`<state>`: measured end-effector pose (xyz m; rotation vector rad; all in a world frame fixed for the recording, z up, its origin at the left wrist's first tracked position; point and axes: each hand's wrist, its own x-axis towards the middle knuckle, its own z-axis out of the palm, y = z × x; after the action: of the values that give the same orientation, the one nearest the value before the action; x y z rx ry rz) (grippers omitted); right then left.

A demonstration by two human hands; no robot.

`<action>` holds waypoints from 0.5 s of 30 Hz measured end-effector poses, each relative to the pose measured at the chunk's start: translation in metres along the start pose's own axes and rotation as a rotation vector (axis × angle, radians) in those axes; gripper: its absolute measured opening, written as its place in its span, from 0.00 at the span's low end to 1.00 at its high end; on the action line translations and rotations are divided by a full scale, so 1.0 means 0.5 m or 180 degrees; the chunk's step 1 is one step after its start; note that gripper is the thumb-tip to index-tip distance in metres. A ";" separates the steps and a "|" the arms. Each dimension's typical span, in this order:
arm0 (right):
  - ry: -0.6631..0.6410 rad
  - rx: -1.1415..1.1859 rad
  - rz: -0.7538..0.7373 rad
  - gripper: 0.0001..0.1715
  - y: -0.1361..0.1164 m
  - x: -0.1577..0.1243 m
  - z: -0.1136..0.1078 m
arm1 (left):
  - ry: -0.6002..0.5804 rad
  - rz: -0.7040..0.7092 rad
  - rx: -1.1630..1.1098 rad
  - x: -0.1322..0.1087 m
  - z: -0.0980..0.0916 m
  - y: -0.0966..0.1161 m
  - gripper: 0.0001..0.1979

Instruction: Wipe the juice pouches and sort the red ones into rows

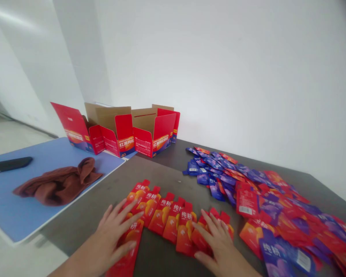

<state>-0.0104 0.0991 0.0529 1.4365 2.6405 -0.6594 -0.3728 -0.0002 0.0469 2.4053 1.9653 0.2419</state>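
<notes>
Several red pouches point(160, 216) with orange fruit prints lie in an overlapping row on the dark table in front of me. At the row's left end, my left hand point(115, 231) rests over the pouches with its fingers spread, partly covering a red pouch point(127, 259) beneath. My right hand point(215, 238) lies on the row's right end, fingers apart, hiding parts of the pouches there. Neither hand is closed around anything. To the right of my right hand is a heap of mixed pouches, with a purple pouch point(276, 252) nearest.
Open red cartons point(125, 144) stand at the back left. A brown cloth point(63, 184) and a black flat object point(10, 165) lie on the blue table point(5, 200). Loose red and purple pouches point(294, 215) spread along the right side of the dark table point(123, 173), near the white wall.
</notes>
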 end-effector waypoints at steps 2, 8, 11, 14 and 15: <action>-0.0175 0.0017 -0.0202 0.39 -0.009 0.006 0.007 | -0.0185 -0.0047 -0.0121 0.023 -0.007 0.007 0.29; 0.0055 -0.0034 -0.0646 0.33 -0.051 0.066 0.002 | -0.0544 -0.0045 -0.0254 0.082 -0.021 -0.032 0.27; 0.0251 -0.0162 -0.0786 0.33 -0.077 0.134 -0.003 | -0.0514 0.0035 -0.0190 0.125 -0.026 -0.082 0.28; 0.0420 -0.0218 -0.0777 0.34 -0.106 0.210 -0.010 | -0.0486 0.0109 -0.0096 0.174 -0.031 -0.132 0.27; 0.0464 -0.0216 -0.0755 0.34 -0.115 0.232 -0.011 | -0.0488 0.0135 -0.0070 0.187 -0.033 -0.147 0.27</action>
<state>-0.1214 0.1653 0.0478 1.2087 2.9453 -0.4929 -0.4287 0.1046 0.0643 2.3756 1.8389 0.0769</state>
